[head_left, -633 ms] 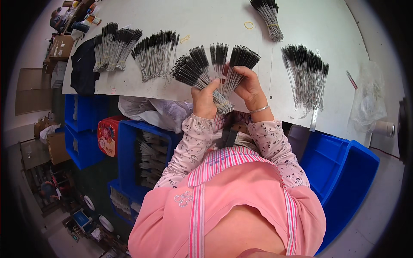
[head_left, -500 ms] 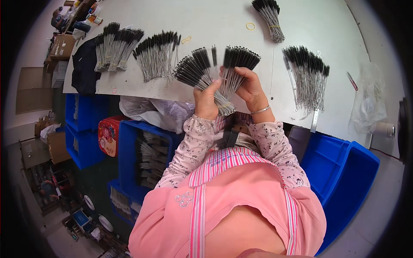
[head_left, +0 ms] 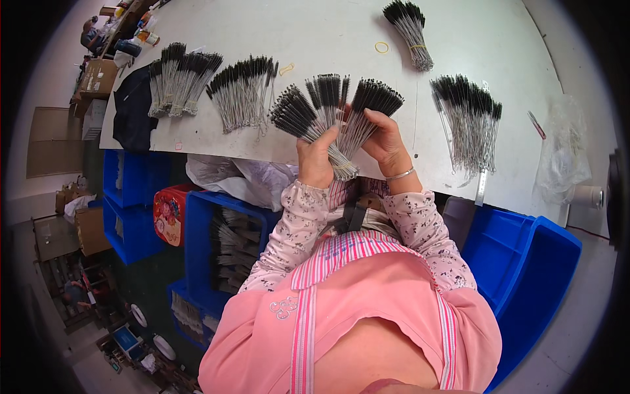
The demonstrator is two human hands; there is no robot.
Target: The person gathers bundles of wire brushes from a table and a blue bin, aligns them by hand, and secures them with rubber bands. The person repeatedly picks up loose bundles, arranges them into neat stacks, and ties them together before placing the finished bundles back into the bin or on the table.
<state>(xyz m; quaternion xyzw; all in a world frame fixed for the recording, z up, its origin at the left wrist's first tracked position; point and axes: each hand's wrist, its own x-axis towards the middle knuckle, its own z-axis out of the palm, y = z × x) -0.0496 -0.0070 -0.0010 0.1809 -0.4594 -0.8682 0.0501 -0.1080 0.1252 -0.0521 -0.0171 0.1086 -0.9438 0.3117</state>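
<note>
Between my two hands is a fanned bundle of small brushes (head_left: 338, 141), with black bristle heads up and wire stems converging below. My left hand (head_left: 316, 159) is closed round the stems on the left side. My right hand (head_left: 386, 141) grips the right part of the same fan, its thumb against the stems under the bristles. Some fingers of both hands are hidden behind the brushes. On the table to the right lies a loose spread of brushes (head_left: 467, 128); to the left lies another loose row (head_left: 241, 95).
Tied brush bundles lie at far left (head_left: 180, 82) and at the back (head_left: 412, 38). Yellow rubber bands (head_left: 381, 47) rest on the white table (head_left: 328, 33). A ruler (head_left: 482, 187) sticks past the front edge. Blue crates (head_left: 525, 262) stand below, and a clear plastic bag (head_left: 563, 151) lies right.
The fan has spread wider: more brushes stand apart in its middle, between the left and right groups. Both hands keep hold, nearly in place. The whole view has shifted slightly.
</note>
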